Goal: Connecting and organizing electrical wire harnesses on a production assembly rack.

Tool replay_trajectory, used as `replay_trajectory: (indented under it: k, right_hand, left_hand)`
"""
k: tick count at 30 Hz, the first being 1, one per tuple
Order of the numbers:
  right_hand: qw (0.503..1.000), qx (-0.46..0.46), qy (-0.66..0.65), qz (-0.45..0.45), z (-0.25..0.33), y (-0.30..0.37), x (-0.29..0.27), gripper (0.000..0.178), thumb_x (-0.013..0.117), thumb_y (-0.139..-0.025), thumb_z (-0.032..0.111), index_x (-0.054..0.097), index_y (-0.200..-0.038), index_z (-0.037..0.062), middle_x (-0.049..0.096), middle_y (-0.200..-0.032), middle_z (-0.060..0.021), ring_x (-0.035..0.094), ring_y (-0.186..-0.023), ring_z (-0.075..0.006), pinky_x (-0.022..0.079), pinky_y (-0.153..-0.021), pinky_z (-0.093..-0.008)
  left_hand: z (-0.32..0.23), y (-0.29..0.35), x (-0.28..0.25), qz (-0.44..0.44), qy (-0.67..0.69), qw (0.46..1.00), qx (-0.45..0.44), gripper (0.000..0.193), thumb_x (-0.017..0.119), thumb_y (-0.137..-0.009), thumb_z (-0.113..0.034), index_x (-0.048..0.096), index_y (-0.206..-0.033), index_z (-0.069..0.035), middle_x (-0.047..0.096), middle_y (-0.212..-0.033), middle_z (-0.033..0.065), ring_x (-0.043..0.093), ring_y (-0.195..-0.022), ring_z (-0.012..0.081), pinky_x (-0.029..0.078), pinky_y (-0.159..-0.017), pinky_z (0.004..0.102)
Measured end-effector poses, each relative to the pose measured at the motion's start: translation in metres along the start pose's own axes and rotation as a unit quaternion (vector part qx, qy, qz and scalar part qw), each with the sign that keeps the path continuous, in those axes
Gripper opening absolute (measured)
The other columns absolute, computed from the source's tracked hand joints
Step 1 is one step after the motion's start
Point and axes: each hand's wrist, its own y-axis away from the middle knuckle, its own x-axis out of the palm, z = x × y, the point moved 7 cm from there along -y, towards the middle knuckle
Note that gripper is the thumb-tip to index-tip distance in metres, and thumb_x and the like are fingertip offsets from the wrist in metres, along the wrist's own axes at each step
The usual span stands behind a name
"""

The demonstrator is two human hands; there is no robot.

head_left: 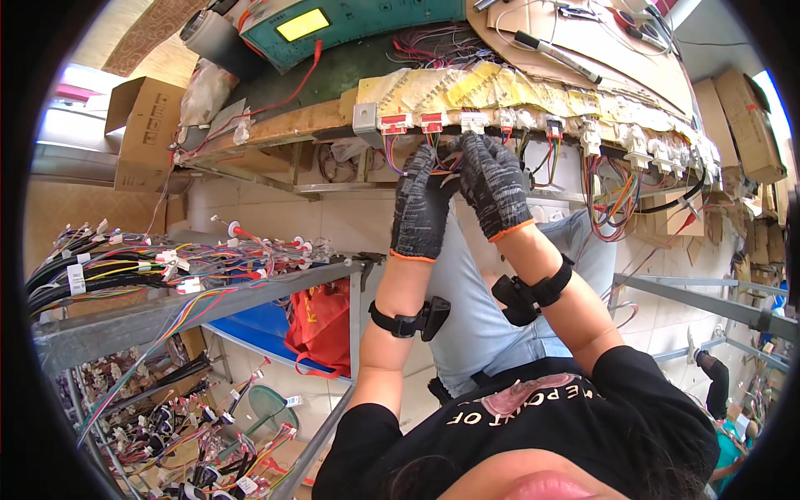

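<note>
Both of my hands wear dark grey knit gloves with orange cuffs and work at the front edge of the bench. My left hand is closed, its fingers pinching thin wires below the connector row. Right beside it, my right hand is closed too, fingertips at the lower side of a white connector; the gloves hide most of what they pinch. Red-and-white connectors sit to the left on the same edge, and a dark connector with coloured wires is to the right.
A teal test box with a lit yellow screen stands at the back, its red lead on the bench. A marker lies on cardboard. Wire harnesses cover a metal rack at left; more wires hang at right.
</note>
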Motion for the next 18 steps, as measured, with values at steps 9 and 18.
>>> replay_trajectory:
  k: [9,18]
  right_hand:
    - [0.999,-0.05,0.006,-0.016,-0.001,-0.005,0.005,0.021,0.054,-0.093,0.019,0.065,-0.082,0.0053,0.056,-0.065,0.0033,0.042,-0.052,-0.0044,0.031,-0.047,-0.0207]
    - [0.997,-0.063,0.026,-0.046,0.008,0.003,0.005,0.019,0.055,-0.092,0.018,0.066,-0.082,0.0058,0.055,-0.062,0.0046,0.04,-0.049,-0.0026,0.028,-0.045,-0.0194]
  left_hand:
    - [0.008,-0.02,-0.001,-0.088,0.215,0.973,-0.007,0.022,0.057,-0.089,-0.016,0.059,-0.105,0.0,0.064,-0.097,0.0118,0.061,-0.089,0.0224,0.05,-0.082,0.0346]
    - [0.004,-0.017,0.009,-0.096,0.196,0.975,0.037,0.021,0.059,-0.088,-0.017,0.061,-0.101,-0.001,0.066,-0.093,0.0093,0.063,-0.083,0.0179,0.05,-0.078,0.0312]
